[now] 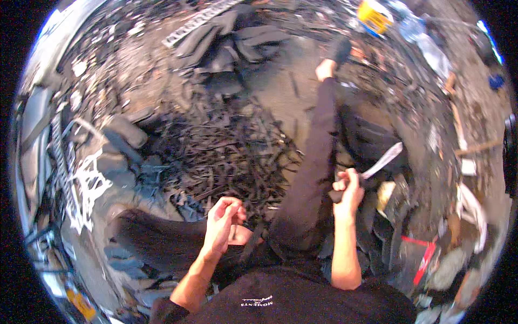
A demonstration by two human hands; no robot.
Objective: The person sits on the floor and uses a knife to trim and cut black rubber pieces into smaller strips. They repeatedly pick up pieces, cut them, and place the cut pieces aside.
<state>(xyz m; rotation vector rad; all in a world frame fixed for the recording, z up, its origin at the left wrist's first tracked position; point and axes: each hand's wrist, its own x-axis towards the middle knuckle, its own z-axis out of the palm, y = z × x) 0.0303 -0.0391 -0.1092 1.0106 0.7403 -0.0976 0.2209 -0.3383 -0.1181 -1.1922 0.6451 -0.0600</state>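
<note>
My right hand [348, 194] is closed around the handle of a knife [383, 161], whose pale blade points up and to the right, away from my leg. Over my bent left leg, my left hand [222, 218] has its fingers curled together. Whatever those fingers may hold is too small and blurred to make out. Between my legs, just beyond the left hand, spreads a large heap of thin dark strips [216, 151]. Farther off lies a pile of larger dark flat pieces [232, 43], which look like rubber or foam.
My outstretched right leg [315, 156] borders the heap. A white perforated strip [197, 24] lies at the back. A yellow tub [374, 19] and a clear plastic bottle [413, 29] are at far right. White tangled netting [89, 189] sits left; a red-edged item [425, 262] lies right.
</note>
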